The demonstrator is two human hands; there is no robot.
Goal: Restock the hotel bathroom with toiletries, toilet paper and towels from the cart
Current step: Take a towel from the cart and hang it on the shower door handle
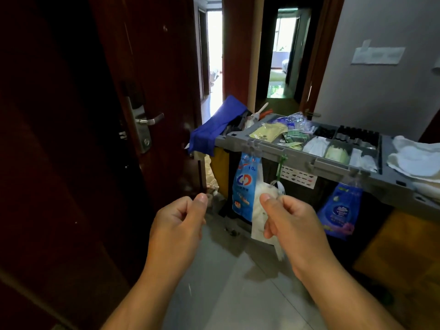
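Cart (262,145) stocked and standing ahead-right of both hands, toiletries not yet picked.

Head view: cart tray runs lengthwise from centre toward right edge; sachets (294,136) lie in its near compartments, folded towels (414,160) at its right end; right hand (291,225) is the nearer, below the tray rim, pinching a thin white plastic bag (262,217); left hand (182,219) loosely curled, thumb to forefinger, contents not discernible; door (95,115) stands left.
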